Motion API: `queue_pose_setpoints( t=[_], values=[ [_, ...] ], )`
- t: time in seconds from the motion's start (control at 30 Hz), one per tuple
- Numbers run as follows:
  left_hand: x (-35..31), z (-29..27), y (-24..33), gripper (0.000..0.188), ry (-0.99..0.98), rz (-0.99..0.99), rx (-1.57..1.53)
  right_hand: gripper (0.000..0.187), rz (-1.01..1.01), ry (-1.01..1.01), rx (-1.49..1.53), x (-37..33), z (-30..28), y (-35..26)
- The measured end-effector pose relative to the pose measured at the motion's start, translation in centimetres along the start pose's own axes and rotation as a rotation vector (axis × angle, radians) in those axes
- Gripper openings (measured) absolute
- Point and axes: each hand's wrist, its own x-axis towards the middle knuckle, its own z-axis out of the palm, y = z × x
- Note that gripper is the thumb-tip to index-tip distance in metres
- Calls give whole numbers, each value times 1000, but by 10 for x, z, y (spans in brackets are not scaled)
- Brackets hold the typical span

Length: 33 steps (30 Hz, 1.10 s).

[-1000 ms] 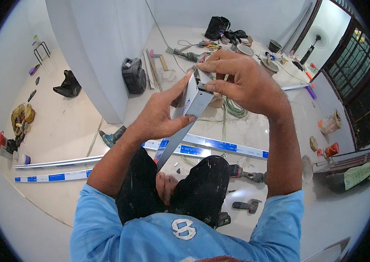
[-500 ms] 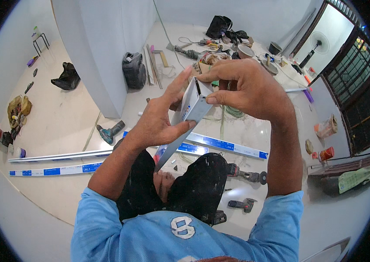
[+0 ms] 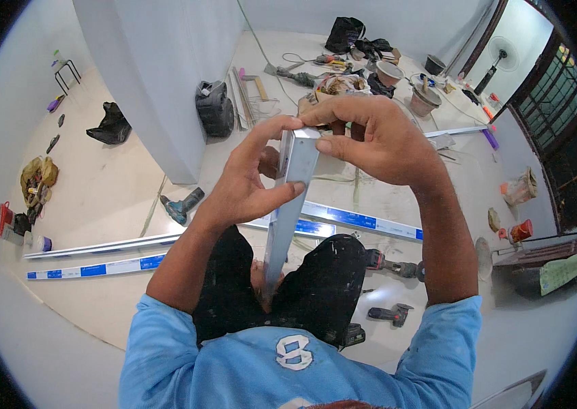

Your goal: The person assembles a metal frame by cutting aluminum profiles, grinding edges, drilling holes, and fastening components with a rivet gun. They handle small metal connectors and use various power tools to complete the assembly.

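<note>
A long metal channel [image 3: 287,211], silver-grey, stands nearly upright between my knees, its lower end down by my dark trousers. My left hand [image 3: 251,180] wraps its upper part from the left, thumb across the front. My right hand [image 3: 370,136] pinches the top end from the right with fingertips and thumb. Both hands meet at the channel's top.
More metal channels with blue labels [image 3: 356,221] lie on the pale floor, two at left [image 3: 90,267]. A teal power drill [image 3: 180,206] lies by a white column [image 3: 159,75]. Dark drills [image 3: 390,264] sit at right. Tools, buckets and bags [image 3: 377,61] crowd the far floor.
The channel has tilted from leaning to nearly upright. My right hand has shifted to pinch its top end; my left hand stays gripped around it.
</note>
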Motion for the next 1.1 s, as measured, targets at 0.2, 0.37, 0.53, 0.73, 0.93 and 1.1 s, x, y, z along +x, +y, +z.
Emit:
queue_pose_setpoints(
  t=[0.2,0.37,0.53,0.73,0.93,1.1],
  values=[
    [9,-7,-4,84,16,-20,-12,29,-33,155,120,9,24,26],
    [6,-6,-16,83,34,-39,-24,23,-79,238,79,11,46,39],
    [4,-6,-24,78,40,-52,-47,21,-127,389,180,10,69,54],
    [12,4,-48,65,90,18,0,19,-86,524,223,8,87,67],
    [16,13,-67,50,133,-121,-343,12,-87,654,141,13,108,89],
    [21,18,-74,45,167,-47,-270,19,-35,771,270,7,122,97]
  ],
)
